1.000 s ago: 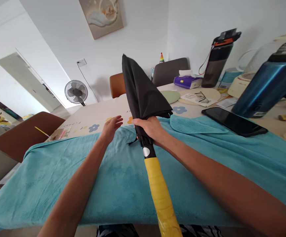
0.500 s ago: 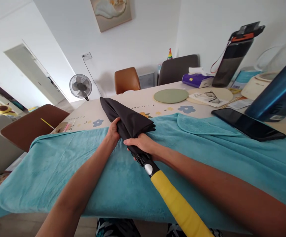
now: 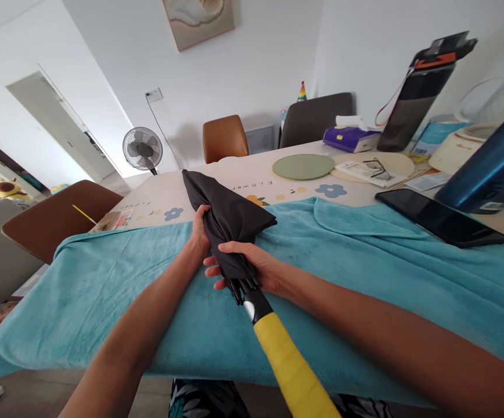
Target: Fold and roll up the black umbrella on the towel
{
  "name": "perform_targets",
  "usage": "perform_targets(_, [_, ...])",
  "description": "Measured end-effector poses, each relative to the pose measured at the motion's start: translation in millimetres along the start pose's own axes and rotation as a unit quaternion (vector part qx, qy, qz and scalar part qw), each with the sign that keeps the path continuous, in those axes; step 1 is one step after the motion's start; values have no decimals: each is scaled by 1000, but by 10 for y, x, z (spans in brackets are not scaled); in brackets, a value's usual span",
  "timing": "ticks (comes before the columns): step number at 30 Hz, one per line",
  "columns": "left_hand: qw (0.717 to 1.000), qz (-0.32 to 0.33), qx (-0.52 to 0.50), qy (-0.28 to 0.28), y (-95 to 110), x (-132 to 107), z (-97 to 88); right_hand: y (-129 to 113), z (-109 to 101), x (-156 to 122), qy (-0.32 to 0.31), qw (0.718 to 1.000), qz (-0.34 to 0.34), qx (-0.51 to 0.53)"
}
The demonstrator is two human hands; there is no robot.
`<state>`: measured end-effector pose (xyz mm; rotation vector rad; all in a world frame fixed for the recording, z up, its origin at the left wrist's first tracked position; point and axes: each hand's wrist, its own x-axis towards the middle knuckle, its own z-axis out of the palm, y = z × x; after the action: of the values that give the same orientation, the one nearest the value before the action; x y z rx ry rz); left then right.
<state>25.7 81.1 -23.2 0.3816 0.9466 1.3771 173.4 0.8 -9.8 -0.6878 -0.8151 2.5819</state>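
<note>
A folded black umbrella lies slantwise over a teal cloth, its tip pointing away and its yellow-wrapped handle running toward me. My left hand grips the black fabric on its left side, about halfway up. Lower down, near the rib ends, my right hand wraps around the canopy, thumb on top and fingers showing underneath at the left. A loose flap of fabric sticks out to the right above that hand. A white button sits on the black collar just above the yellow grip.
To the right are a phone, a blue bottle, a dark drink bottle, eyeglasses and a purple tissue pack. A green oval mat lies farther back. Chairs and a fan stand beyond the table.
The umbrella has turned slightly, its handle end swinging left. My right hand has shifted its grip, and its fingers now show beneath the canopy. My left hand stays nearly in place.
</note>
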Motion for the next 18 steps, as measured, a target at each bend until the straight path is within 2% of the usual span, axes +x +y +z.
perform_targets(3, [999,-39,18,-10,-10,0,19,41,106,-7,76,997,-11,-9])
perform_targets(6, [996,-59,59,-13,-17,57,41,44,122,12,146,989,-29,-19])
perform_targets(9, [987,-33,156,-27,21,135,23,22,59,43,189,979,-60,-36])
perform_targets(11, [961,71,266,31,98,158,-10,5,11,61,201,976,-68,-37])
perform_targets(12, [929,153,327,84,151,151,-22,-1,-7,68,201,977,-66,-34])
perform_targets(14, [835,314,419,168,256,91,-6,-8,-30,79,194,979,-57,-27])
perform_targets(15, [796,372,446,170,295,40,32,-10,-37,84,189,980,-53,-26])
perform_targets(16, [773,412,461,141,313,-20,96,-9,-43,88,184,981,-51,-25])
perform_targets(18, [773,426,470,12,276,-146,290,-6,-57,97,175,983,-55,-21])
